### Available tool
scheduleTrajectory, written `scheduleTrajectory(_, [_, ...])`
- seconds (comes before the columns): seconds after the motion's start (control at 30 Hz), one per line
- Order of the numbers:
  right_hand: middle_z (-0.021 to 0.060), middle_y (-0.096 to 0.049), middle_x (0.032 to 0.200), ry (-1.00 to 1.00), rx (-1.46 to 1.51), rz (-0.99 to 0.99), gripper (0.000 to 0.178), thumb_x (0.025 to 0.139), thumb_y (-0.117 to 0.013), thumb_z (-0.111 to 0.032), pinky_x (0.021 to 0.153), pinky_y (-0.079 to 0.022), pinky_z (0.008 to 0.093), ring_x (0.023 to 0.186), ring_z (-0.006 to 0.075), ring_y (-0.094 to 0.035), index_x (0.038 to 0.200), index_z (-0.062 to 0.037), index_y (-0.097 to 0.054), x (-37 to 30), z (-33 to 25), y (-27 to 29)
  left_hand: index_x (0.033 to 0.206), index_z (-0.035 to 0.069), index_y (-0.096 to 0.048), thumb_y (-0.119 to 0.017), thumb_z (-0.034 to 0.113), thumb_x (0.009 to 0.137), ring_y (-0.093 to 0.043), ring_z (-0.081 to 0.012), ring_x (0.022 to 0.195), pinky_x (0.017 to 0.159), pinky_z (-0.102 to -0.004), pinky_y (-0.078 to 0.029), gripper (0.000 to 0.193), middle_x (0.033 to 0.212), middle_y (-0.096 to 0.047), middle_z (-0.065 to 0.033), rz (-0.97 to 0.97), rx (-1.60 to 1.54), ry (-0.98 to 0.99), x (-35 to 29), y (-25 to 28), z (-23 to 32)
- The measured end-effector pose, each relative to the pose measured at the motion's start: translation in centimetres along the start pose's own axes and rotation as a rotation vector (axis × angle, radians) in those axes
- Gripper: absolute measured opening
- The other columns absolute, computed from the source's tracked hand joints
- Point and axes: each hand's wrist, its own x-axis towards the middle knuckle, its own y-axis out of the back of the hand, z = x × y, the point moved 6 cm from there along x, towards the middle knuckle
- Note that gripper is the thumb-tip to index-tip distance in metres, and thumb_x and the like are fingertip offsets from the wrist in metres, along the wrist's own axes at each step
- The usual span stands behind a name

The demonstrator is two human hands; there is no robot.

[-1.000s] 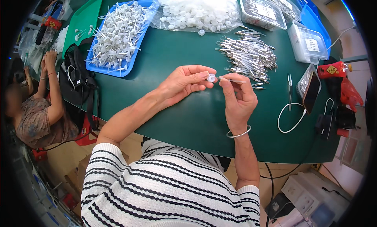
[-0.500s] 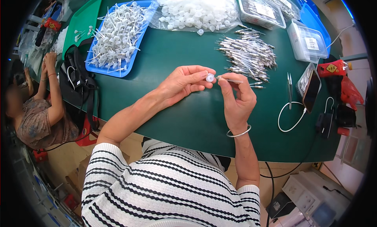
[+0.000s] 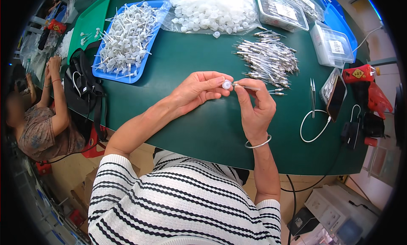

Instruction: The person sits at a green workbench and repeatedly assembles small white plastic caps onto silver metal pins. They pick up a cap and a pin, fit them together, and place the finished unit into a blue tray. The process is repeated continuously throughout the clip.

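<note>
Between the thumb and fingers of my left hand [image 3: 198,90] is a small white plastic cap [image 3: 227,84]. My right hand [image 3: 257,105] pinches a thin metal-tipped rod [image 3: 250,88], its tip pointing left at the cap. The tip meets or nearly meets the cap; whether it is inside I cannot tell. Beyond my right hand lies a loose pile of similar metal-tipped rods [image 3: 269,58]. Farther off, a clear bag [image 3: 167,24] spills many white caps [image 3: 212,18]. At the left a blue tray [image 3: 127,79] is heaped with caps joined to rods [image 3: 129,37].
To the right lie tweezers [image 3: 313,96], a phone [image 3: 337,98] with a white cable [image 3: 302,132], and plastic boxes [image 3: 282,12]. A black bag [image 3: 87,90] and a green tray [image 3: 91,18] are at the left. Another person [image 3: 46,118] sits beyond the bag.
Almost nothing differs. My right hand and the rod have shifted very slightly, while my left hand stays in place with the cap.
</note>
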Motion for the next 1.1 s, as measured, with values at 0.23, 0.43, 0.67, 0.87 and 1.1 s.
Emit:
scheduleTrajectory(0.23, [0.0080,-0.067,0.089,0.019,-0.011,-0.011,0.011,0.085,-0.068,-0.002,0.067,-0.053,0.0274,0.075,0.0175,-0.065,0.095,-0.0001,-0.064,0.06,-0.13,0.00,0.116,-0.004,-0.061,-0.060,0.017,0.095,-0.067,-0.0124,0.087,0.075,-0.0189,-0.056,0.030,0.099,-0.068,-0.0094,-0.003,-0.019,0.009,0.02,-0.02,-0.03])
scheduleTrajectory(0.43, [0.0077,-0.067,0.088,0.029,-0.003,-0.025,0.011,0.085,-0.068,-0.002,0.066,-0.053,0.0275,0.074,0.0173,-0.065,0.095,-0.0003,-0.064,0.13,-0.26,-0.02,0.116,-0.004,-0.061,-0.060,0.017,0.095,-0.067,-0.0125,0.087,0.075,-0.0190,-0.056,0.030,0.098,-0.067,-0.0095,-0.019,-0.046,0.022,0.06,0.02,-0.16])
scheduleTrajectory(0.67, [0.0082,-0.066,0.087,0.059,-0.040,-0.031,0.010,0.084,-0.069,-0.001,0.065,-0.052,0.0282,0.072,0.0184,-0.065,0.093,-0.0004,-0.065,0.20,-0.46,-0.06,0.114,-0.003,-0.063,-0.060,0.017,0.095,-0.067,-0.0129,0.087,0.075,-0.0195,-0.056,0.028,0.097,-0.068,-0.0085,0.002,0.015,-0.008,0.06,0.08,-0.03])
scheduleTrajectory(0.87, [0.0087,-0.066,0.087,0.137,-0.109,-0.068,0.012,0.082,-0.069,0.001,0.062,-0.052,0.0282,0.071,0.0196,-0.065,0.092,-0.0007,-0.064,0.32,-0.78,-0.17,0.112,-0.002,-0.065,-0.062,0.017,0.094,-0.067,-0.0127,0.085,0.074,-0.0200,-0.056,0.026,0.096,-0.069,-0.0075,0.030,0.103,-0.060,0.10,0.28,0.13])
scheduleTrajectory(1.1, [0.0082,-0.066,0.085,0.057,-0.041,-0.077,0.012,0.082,-0.070,0.001,0.063,-0.053,0.0272,0.070,0.0183,-0.066,0.092,-0.0002,-0.065,0.40,-0.23,-0.12,0.111,-0.002,-0.066,-0.063,0.017,0.093,-0.068,-0.0124,0.086,0.075,-0.0203,-0.056,0.026,0.096,-0.069,-0.0075,0.048,0.195,-0.095,0.04,0.24,0.36])
